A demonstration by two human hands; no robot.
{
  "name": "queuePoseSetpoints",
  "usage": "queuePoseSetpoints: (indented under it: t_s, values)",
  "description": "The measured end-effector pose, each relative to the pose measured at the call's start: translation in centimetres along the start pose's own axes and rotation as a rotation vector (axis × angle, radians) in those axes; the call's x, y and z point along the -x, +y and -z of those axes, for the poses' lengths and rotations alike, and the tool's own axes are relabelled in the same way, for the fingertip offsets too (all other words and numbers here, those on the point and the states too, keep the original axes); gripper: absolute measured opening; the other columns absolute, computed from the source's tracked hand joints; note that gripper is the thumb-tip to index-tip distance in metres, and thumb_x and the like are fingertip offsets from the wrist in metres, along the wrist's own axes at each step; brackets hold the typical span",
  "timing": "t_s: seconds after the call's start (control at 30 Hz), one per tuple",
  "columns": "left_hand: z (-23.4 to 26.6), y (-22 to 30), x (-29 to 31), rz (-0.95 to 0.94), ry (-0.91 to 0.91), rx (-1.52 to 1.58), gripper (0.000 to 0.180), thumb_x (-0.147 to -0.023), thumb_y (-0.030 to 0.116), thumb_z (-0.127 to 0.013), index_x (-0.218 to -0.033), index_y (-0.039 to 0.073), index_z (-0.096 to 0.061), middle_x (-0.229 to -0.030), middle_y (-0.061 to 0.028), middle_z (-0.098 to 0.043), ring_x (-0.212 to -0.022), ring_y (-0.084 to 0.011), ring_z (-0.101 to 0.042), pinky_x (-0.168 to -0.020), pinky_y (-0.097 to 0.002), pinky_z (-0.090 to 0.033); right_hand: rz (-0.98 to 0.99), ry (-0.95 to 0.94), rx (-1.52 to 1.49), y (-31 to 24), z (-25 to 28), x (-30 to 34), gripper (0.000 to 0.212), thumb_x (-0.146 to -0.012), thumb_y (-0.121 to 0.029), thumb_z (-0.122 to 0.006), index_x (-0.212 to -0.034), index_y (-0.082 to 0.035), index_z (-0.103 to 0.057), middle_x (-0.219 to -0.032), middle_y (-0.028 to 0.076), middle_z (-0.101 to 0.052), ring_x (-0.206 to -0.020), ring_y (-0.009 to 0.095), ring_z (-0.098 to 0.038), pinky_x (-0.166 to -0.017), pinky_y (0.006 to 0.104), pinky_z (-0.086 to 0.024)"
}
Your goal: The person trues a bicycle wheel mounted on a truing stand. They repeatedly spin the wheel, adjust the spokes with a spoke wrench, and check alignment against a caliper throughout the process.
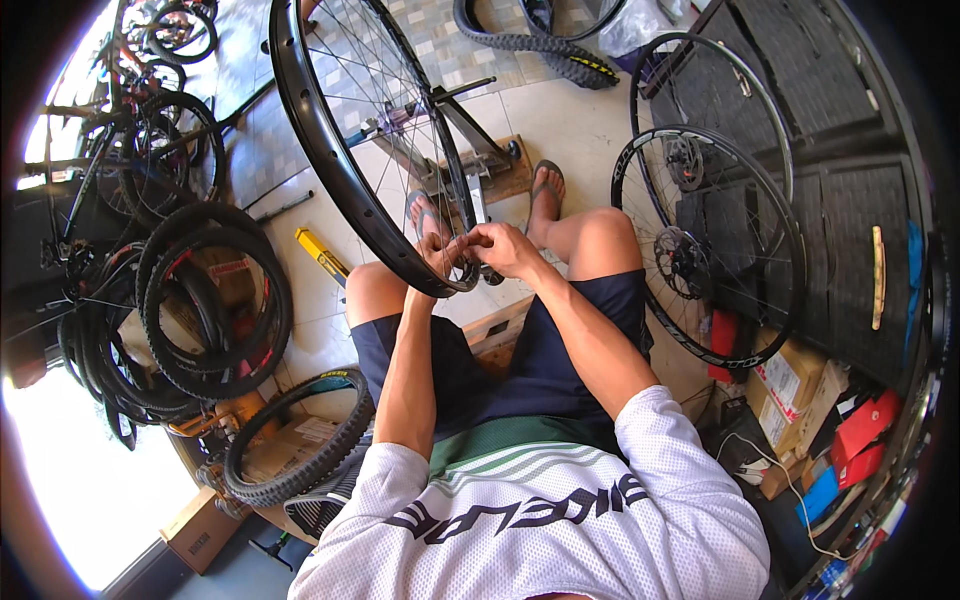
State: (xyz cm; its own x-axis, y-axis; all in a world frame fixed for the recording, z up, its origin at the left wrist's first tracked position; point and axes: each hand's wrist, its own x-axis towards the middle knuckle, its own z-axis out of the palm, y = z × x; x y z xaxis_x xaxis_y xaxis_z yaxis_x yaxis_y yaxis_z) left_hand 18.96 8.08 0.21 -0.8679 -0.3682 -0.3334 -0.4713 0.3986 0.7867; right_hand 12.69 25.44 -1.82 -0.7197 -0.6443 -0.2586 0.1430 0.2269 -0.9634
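A bicycle wheel with a deep black rim (312, 148) and thin spokes stands upright in a truing stand (478, 150) between my feet. At the near end of the rim, both hands meet beside the spokes. My left hand (438, 254) is closed on the wheel there, its fingertips among the spokes. My right hand (505, 249) comes from the other side with thumb and fingers pinched together. Whatever lies in that pinch is too small and too covered to make out. The two sets of fingertips nearly touch.
Two black wheels with disc rotors (683, 262) lean against a dark cabinet (850, 190) at the right. Piled tyres (215, 300) and several bicycles fill the left. A yellow box (320, 255) lies by my left knee. Cardboard boxes (790, 390) stand at right; a loose tyre (560, 50) lies ahead.
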Motion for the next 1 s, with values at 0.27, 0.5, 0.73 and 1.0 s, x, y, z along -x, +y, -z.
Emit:
queuePoseSetpoints:
  t_s: [0.27, 0.5, 0.73, 1.0]
  values:
    - [-1.6, -0.1, -0.2, -0.207, 0.044, 0.255, 0.042, -0.090, 0.036, -0.073, -0.070, 0.002, -0.057, -0.057, 0.0009, -0.055, -0.049, -0.0059, -0.044, -0.042, -0.0258, -0.033, -0.023, -0.036, -0.043, 0.9, -0.5, -1.0, 0.022, -0.091, -0.010, -0.068, -0.108, 0.004, -0.070, -0.098, 0.010, -0.074, -0.088, 0.012, -0.068, -0.079, 0.0280, -0.053]
    - [0.2, -0.4, -0.3, 0.254, 0.260, 0.631, 0.045, -0.095, 0.044, -0.066, -0.077, 0.003, -0.064, -0.060, 0.0019, -0.054, -0.047, -0.0050, -0.046, -0.041, -0.0223, -0.034, -0.046, 0.044, -0.331, -0.9, 0.2, -0.5, 0.022, -0.094, -0.016, -0.066, -0.105, 0.003, -0.066, -0.089, 0.006, -0.072, -0.078, 0.012, -0.065, -0.071, 0.0269, -0.052]
    - [-2.1, -4.7, -2.7, 0.067, -0.020, 0.583, 0.030, -0.096, 0.025, -0.068, -0.110, -0.001, -0.063, -0.084, -0.0053, -0.066, -0.063, -0.0105, -0.061, -0.053, -0.0250, -0.049, -0.032, 0.190, 0.149, 0.5, 0.2, -0.7, 0.031, -0.086, -0.029, -0.073, -0.090, 0.001, -0.068, -0.075, 0.010, -0.070, -0.068, 0.016, -0.065, -0.065, 0.0328, -0.051]
    - [-2.2, -4.2, -2.5, 0.127, -0.090, 0.702, 0.021, -0.095, 0.018, -0.070, -0.104, 0.002, -0.061, -0.081, -0.0030, -0.063, -0.061, -0.0098, -0.060, -0.051, -0.0246, -0.050, -0.001, 0.142, 0.205, -0.9, 0.2, 0.1, 0.028, -0.085, -0.028, -0.074, -0.092, -0.001, -0.069, -0.080, 0.011, -0.072, -0.071, 0.020, -0.068, -0.067, 0.0338, -0.052]
